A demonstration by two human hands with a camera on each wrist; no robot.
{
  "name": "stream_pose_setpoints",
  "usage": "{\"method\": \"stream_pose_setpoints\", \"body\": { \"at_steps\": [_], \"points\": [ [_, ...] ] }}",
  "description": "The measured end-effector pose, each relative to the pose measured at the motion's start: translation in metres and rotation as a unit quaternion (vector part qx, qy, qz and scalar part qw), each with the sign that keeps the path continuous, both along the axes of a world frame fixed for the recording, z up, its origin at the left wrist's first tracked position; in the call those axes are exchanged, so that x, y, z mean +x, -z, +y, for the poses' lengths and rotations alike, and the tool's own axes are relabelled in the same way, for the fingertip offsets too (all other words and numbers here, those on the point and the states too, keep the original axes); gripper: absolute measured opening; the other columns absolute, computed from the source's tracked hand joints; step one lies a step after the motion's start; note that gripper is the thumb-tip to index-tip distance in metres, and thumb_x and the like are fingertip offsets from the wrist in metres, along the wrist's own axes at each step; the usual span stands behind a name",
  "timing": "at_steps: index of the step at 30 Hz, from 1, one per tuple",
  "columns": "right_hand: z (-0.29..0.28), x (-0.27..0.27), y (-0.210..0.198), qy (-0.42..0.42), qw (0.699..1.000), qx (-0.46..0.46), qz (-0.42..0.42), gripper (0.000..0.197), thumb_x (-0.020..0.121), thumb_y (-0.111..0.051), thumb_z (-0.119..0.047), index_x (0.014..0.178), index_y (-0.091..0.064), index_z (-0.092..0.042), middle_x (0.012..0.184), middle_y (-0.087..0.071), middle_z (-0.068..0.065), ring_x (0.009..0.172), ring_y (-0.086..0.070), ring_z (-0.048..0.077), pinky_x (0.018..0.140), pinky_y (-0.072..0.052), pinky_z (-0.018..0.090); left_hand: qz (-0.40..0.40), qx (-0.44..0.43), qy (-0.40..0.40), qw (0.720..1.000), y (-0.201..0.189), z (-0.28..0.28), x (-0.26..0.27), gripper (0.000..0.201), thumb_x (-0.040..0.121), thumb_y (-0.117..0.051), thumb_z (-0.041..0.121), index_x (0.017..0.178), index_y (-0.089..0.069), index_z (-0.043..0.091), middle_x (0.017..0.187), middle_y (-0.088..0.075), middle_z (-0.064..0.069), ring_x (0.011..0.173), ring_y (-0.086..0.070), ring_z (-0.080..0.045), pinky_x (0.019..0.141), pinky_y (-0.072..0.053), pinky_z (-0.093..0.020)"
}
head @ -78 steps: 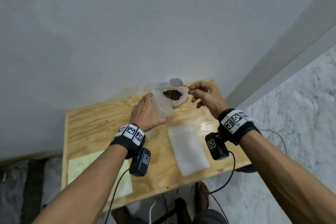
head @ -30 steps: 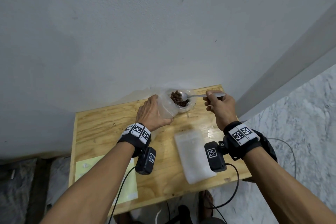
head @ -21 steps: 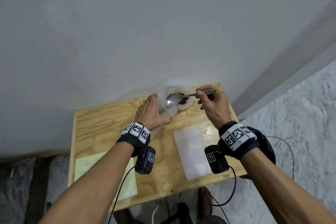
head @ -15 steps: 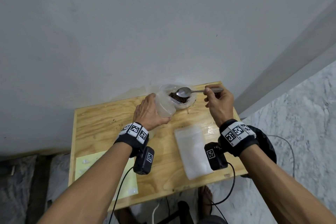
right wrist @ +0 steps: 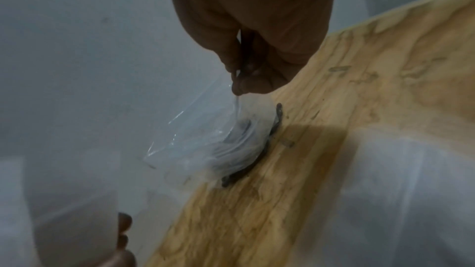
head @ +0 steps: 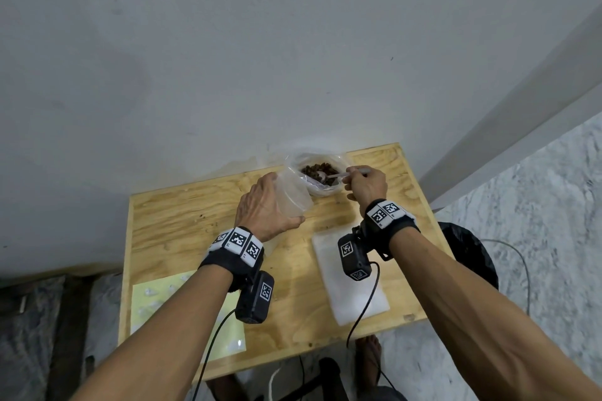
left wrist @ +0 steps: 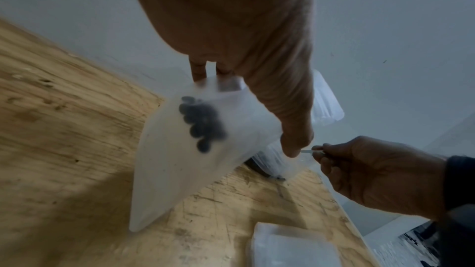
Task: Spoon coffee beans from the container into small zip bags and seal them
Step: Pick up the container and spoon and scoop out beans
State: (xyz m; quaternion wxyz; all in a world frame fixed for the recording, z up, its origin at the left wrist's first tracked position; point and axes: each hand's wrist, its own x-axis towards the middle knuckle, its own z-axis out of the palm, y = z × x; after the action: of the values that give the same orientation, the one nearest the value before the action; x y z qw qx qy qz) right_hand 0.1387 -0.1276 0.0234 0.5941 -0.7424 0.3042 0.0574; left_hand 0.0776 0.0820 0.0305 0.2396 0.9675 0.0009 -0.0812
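Note:
At the table's far edge stands a clear container [head: 338,163] of coffee beans [head: 317,169]. My right hand [head: 355,177] pinches a metal spoon [head: 335,175] by its handle, and the bowl dips into the beans. Left of the container, my left hand [head: 277,205] grips a small frosted zip bag [head: 293,197], tilted with its mouth toward the container. In the left wrist view the zip bag [left wrist: 180,170] hangs above the wood with a dark clump of beans [left wrist: 201,125] inside. The right wrist view is blurred; the spoon handle [right wrist: 237,105] runs down into the container [right wrist: 205,145].
A white stack of empty zip bags [head: 350,280] lies on the wooden table [head: 182,225] under my right wrist. A pale yellow sheet [head: 176,312] sits at the near left corner. A wall rises right behind the table. A black object [head: 469,257] stands off the right edge.
The spoon rose from the beans, swung left over the bag's mouth, then came back right and dipped into the container. My left hand kept the bag in place.

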Motion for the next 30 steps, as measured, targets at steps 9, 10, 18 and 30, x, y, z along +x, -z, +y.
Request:
{"method": "stream_pose_setpoints", "body": {
  "at_steps": [9,10,18,30],
  "points": [
    [-0.039,-0.01,-0.034,0.043,0.989,0.14,-0.026,0.017,0.093,-0.051,-0.007,0.099,-0.067,-0.006,0.072,-0.064,0.005,0.059,-0.056,0.012,0.052,-0.045,0.023,0.0,0.002,-0.003,1.0,-0.006,0.0,0.007,0.103,0.055,-0.081,0.062,0.135,-0.036,0.016,0.135,-0.049,-0.005,0.116,-0.054,-0.027,0.091,-0.049,-0.039],
    [-0.041,-0.012,-0.04,0.033,0.988,0.145,-0.033,0.016,0.094,-0.052,-0.008,0.098,-0.067,-0.007,0.072,-0.064,0.005,0.059,-0.056,0.012,0.052,-0.045,0.023,-0.001,0.004,-0.002,1.0,-0.006,-0.001,0.008,0.102,0.055,-0.08,0.062,0.134,-0.036,0.016,0.133,-0.05,-0.005,0.114,-0.054,-0.027,0.09,-0.049,-0.039],
    [-0.038,-0.027,-0.073,-0.083,0.984,0.119,-0.1,0.016,0.096,-0.056,-0.014,0.097,-0.069,-0.005,0.074,-0.065,0.008,0.059,-0.055,0.013,0.049,-0.044,0.023,-0.005,0.0,0.0,1.0,-0.016,-0.007,0.01,0.099,0.058,-0.081,0.06,0.132,-0.035,0.013,0.13,-0.05,-0.007,0.113,-0.054,-0.029,0.088,-0.047,-0.037],
    [-0.033,-0.025,-0.059,-0.072,0.986,0.035,-0.149,0.019,0.096,-0.055,-0.016,0.102,-0.067,-0.002,0.073,-0.065,0.005,0.058,-0.057,0.013,0.046,-0.044,0.024,-0.002,-0.008,-0.01,1.0,-0.016,-0.005,0.008,0.098,0.061,-0.083,0.056,0.134,-0.034,0.012,0.133,-0.05,-0.008,0.116,-0.053,-0.028,0.093,-0.046,-0.039]
  ]
}}
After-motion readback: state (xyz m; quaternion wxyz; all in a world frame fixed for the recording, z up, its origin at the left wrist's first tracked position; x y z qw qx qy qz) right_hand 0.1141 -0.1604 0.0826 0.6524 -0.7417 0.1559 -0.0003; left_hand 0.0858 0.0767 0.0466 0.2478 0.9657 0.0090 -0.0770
